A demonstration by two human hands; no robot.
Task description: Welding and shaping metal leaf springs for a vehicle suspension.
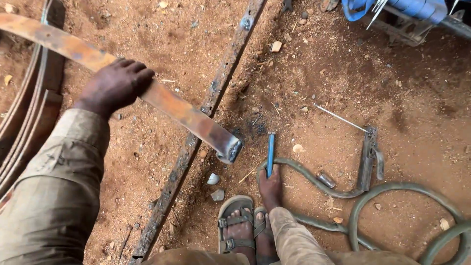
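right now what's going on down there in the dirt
A person stands on red dirt. Their left hand grips a long rusty flat steel strip, holding its cut end above a blackened steel bar lying on the ground. Their right hand reaches down and touches a blue rod-like tool. Beside it lie a grey cable and a welding electrode holder with a rod clamped in it.

We count two hands: our left hand (117,84) and right hand (270,188). Beside the long rusty rail (203,115) across the dirt, we count one curved steel strip (147,91) over it, and right of it one blue tool (270,153), one electrode holder (369,158), one grey cable (392,189) and two sandals (237,225).
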